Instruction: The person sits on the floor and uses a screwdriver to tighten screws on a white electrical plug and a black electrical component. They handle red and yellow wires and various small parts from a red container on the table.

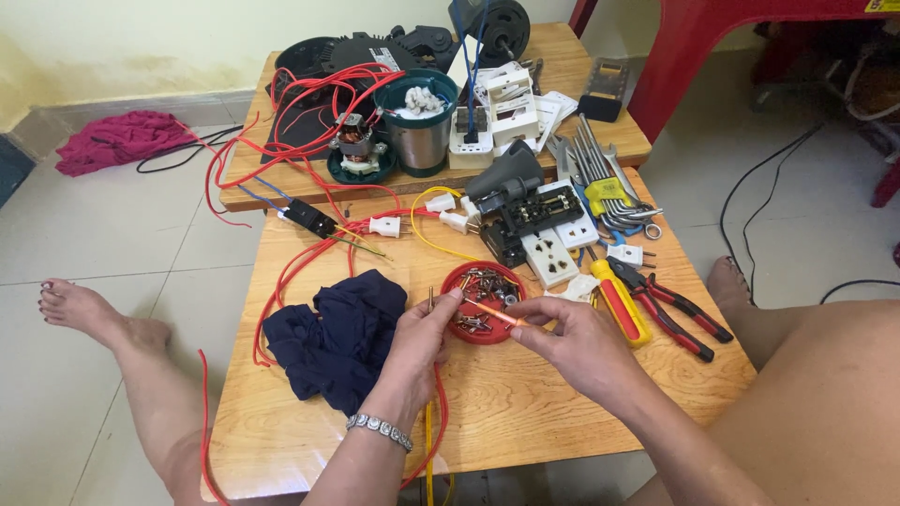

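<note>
Both hands (497, 328) hold wire over red dish (480, 328)

Both forearms enter from bottom of frame, angled up toward centre. Left hand (417, 333) lower centre, wrist bent, fingers pinched together, bracelet on the wrist. Right hand (572, 339) just right of it, fingers curled, thumb and forefinger pinched, pointing left. Fingertips nearly meet. Bare legs at both sides.

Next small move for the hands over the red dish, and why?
Probably bring the orange wire end pinched by the right hand into the left hand fingertips: the two hands sit almost tip to tip above the red dish of screws, the wire bridging them.
</note>
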